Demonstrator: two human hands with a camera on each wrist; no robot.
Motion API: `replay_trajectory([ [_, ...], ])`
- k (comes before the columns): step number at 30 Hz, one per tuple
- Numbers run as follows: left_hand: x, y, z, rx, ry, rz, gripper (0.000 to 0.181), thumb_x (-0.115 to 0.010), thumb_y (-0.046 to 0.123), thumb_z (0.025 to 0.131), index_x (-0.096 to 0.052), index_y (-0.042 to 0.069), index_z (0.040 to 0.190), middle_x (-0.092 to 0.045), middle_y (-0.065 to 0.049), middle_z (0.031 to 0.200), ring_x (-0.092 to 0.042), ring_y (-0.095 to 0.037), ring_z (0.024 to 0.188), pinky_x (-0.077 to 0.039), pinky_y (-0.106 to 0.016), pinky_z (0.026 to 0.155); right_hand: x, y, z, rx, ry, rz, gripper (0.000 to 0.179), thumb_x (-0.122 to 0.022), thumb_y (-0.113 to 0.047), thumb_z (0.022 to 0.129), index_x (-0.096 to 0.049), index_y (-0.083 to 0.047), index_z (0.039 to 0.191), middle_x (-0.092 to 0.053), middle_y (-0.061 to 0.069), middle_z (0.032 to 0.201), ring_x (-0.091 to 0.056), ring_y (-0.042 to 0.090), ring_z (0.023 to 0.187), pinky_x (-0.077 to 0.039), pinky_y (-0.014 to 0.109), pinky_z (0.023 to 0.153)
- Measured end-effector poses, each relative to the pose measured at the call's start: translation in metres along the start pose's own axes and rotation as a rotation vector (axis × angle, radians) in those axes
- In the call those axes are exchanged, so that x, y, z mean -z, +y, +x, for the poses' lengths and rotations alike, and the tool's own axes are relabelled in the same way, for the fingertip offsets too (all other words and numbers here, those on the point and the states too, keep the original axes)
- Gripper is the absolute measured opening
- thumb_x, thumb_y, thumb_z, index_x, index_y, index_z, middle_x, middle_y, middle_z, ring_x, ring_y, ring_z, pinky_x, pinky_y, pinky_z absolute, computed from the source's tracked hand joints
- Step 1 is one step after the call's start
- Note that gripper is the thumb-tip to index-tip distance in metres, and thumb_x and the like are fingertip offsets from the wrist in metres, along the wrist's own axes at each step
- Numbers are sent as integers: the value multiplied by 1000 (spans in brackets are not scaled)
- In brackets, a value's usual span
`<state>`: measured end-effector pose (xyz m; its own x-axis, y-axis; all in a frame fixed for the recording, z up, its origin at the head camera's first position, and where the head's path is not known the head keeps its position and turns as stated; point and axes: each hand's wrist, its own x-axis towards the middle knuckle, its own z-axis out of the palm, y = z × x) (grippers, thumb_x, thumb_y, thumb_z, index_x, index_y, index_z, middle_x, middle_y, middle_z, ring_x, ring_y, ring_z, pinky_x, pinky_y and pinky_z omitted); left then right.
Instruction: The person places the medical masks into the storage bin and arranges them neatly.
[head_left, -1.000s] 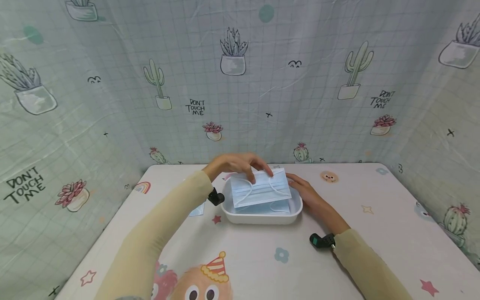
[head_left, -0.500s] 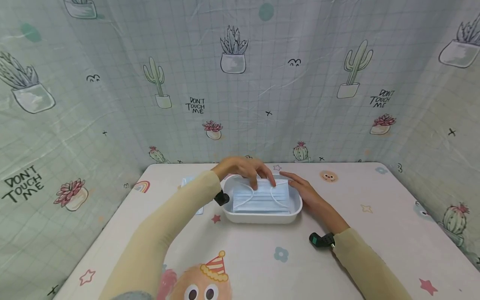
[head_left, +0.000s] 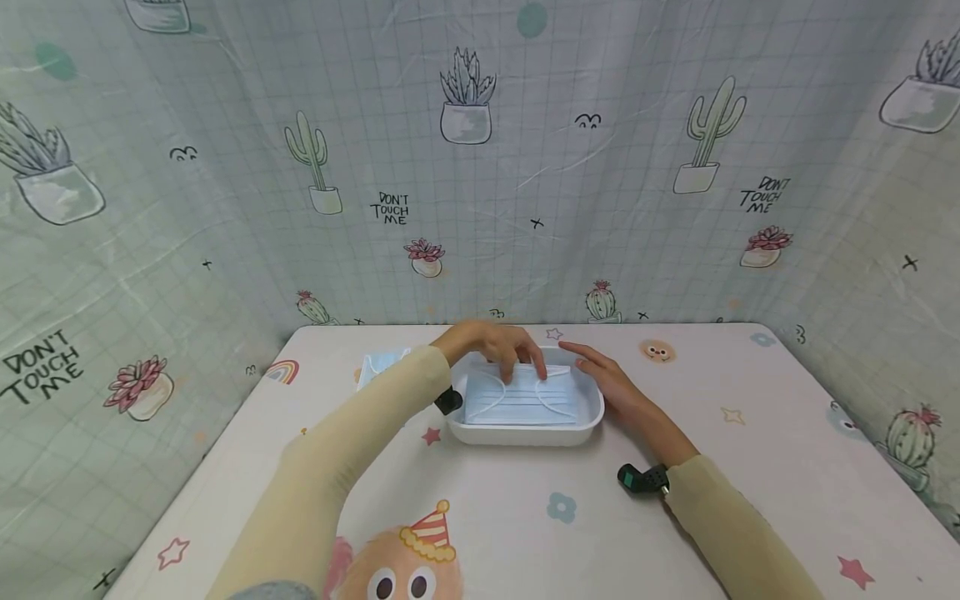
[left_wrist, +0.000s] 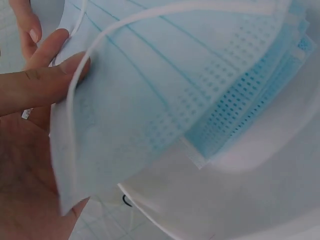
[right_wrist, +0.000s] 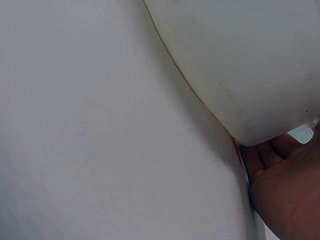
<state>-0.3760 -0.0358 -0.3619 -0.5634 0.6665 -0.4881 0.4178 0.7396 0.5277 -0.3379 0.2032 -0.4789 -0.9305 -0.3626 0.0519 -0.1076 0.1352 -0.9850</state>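
Observation:
In the head view my left hand (head_left: 504,346) reaches over a white tray (head_left: 525,435) and pinches the far edge of a light blue face mask (head_left: 521,404). The upper mask (left_wrist: 150,75) tilts up at the held edge in the left wrist view, over more blue masks (left_wrist: 245,100) lying in the tray. One white ear loop crosses a fingertip there. My right hand (head_left: 611,383) rests against the tray's right side with fingers extended. Its fingers (right_wrist: 260,157) touch the tray's outer wall in the right wrist view.
Another blue mask (head_left: 381,362) lies on the table left of the tray, partly behind my left sleeve (head_left: 360,442). The white table (head_left: 637,550) carries printed cartoon figures. A patterned curtain (head_left: 540,183) stands behind and at both sides.
My left hand has lowered the mask from a raised tilt down into the tray, moving slightly right. More of the loose mask on the left shows. The right hand stays by the tray.

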Motion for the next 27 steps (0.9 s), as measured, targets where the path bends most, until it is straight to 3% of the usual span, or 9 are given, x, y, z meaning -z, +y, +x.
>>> replay_trajectory([
  [5, -1, -4, 2, 1, 3, 21, 65, -64, -21, 83, -69, 18, 134, -56, -12, 149, -52, -23, 127, -50, -37, 103, 0, -1, 0, 9, 4, 1, 48, -38, -15, 110, -42, -12, 158, -19, 9, 174, -7, 35, 162, -7, 63, 128],
  [9, -1, -9, 3, -18, 23, 31, 68, -60, -25, 82, -68, 16, 136, -60, -13, 143, -54, -22, 121, -48, -31, 89, 0, 0, 0, 4, 7, 5, 48, -39, -16, 110, -41, -13, 158, -19, 8, 174, -7, 35, 162, -6, 62, 128],
  [16, 0, -14, 3, -57, 35, 0, 66, -58, -26, 80, -69, 12, 132, -62, -11, 140, -55, -20, 117, -47, -29, 92, 0, -2, 1, 8, 0, 9, 49, -39, -17, 111, -40, -13, 159, -18, 9, 174, -8, 36, 162, -9, 63, 128],
  [22, -2, -13, 2, -39, 23, -30, 61, -59, -23, 83, -70, 11, 131, -61, -12, 144, -55, -22, 122, -50, -28, 88, -1, -2, 1, -5, 2, -3, 48, -37, -16, 111, -39, -12, 159, -17, 10, 174, -6, 37, 162, -7, 64, 128],
  [27, -2, -14, 0, -48, 52, -20, 56, -58, -20, 86, -71, 11, 131, -62, -14, 144, -58, -26, 128, -54, -29, 86, -1, -2, 1, -4, 3, -23, 49, -37, -17, 111, -39, -13, 160, -17, 10, 174, -5, 37, 162, -6, 66, 127],
])
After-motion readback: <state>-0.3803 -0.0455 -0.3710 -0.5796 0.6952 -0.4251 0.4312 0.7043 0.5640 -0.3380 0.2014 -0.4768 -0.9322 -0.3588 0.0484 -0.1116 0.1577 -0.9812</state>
